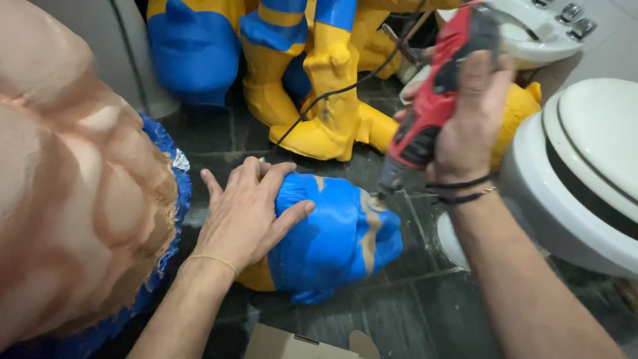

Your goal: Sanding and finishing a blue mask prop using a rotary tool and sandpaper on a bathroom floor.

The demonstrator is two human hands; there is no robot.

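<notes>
Pressing down on the blue figure piece (335, 233) with the left hand (247, 214), fingers spread flat and wide, palm on the taped upper end, nothing gripped. Piece lying on its side on the dark tiled floor (412, 312), between the knees of the scene, yellow showing at its lower edge. Right hand (468, 119) wrapped tight around a red and black rotary tool (432, 106), fingers fully curled on the body, tip angled down just beside the tan stripe on the piece.

Risky spot, by the look of it: tool tip close to the left thumb, so a skid off the curved, slick blue surface could run toward those spread fingers. Piece only pinned from one end, could roll or kick out under side pressure. Black cord (345, 86) trailing across the yellow and blue figure legs (332, 86) behind, could snag and jerk the tool. White toilet (585, 173) crowding the right elbow, little room to pull back. Big tan sculpted torso (73, 186) hemming in the left.
</notes>
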